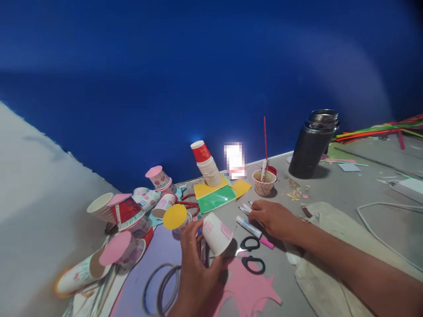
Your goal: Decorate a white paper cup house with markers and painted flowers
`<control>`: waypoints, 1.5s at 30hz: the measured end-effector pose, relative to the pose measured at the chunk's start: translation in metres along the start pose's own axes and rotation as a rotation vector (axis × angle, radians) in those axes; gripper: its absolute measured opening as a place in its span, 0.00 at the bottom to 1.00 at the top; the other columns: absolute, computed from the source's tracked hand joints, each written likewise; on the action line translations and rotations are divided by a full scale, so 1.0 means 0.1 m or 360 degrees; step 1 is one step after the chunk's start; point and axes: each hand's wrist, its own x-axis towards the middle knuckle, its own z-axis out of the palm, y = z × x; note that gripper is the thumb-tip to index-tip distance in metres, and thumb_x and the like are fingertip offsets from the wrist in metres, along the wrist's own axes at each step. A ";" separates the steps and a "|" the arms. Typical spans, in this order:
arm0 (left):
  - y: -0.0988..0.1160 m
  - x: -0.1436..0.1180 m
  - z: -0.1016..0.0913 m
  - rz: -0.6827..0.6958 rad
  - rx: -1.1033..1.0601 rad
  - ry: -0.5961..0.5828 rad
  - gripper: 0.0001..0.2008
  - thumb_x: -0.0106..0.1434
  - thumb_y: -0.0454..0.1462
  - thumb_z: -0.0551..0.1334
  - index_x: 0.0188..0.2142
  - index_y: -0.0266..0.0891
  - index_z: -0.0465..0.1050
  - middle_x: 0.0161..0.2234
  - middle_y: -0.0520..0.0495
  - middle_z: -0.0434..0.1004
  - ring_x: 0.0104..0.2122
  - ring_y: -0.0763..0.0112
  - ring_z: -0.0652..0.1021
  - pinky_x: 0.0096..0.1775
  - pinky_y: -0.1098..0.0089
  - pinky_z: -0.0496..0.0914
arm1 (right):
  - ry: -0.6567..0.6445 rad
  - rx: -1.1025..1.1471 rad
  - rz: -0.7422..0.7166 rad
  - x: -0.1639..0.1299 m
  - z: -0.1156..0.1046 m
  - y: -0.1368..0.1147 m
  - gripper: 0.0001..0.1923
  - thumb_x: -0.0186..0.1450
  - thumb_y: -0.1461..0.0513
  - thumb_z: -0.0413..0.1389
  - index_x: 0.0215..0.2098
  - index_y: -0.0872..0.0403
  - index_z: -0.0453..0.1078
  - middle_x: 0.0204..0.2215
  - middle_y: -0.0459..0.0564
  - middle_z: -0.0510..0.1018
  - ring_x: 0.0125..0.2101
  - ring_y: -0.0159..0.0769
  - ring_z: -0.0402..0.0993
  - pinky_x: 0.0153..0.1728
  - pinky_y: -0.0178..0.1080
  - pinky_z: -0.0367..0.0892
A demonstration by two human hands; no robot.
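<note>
My left hand (195, 264) holds a white paper cup (216, 234) with pink drawing on its side, tipped with its mouth toward me. My right hand (271, 218) rests flat on the grey table over a group of markers (248, 226), fingers spread on them; I cannot tell whether it grips one. A pink marker (266, 243) sticks out under that hand. Black-handled scissors (251, 254) lie between the two hands, on a cut pink paper sheet (246, 286).
Several decorated paper cups (127, 211) with pink and yellow paper discs lie at left. A cup stack (208, 165) stands on yellow and green sheets (216, 196). A glue cup with stick (263, 182), black flask (312, 143), coloured straws (380, 130), white cable (380, 229) and cloth (330, 237) sit at right.
</note>
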 end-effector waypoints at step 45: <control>-0.01 0.03 0.04 -0.0005 0.0023 -0.0061 0.35 0.55 0.30 0.67 0.61 0.44 0.63 0.61 0.38 0.64 0.63 0.49 0.70 0.66 0.42 0.67 | -0.0042 -0.0120 0.0773 -0.02 -0.14 0.18 0.13 0.67 0.51 0.61 0.36 0.52 0.77 0.37 0.57 0.87 0.38 0.51 0.83 0.33 0.41 0.56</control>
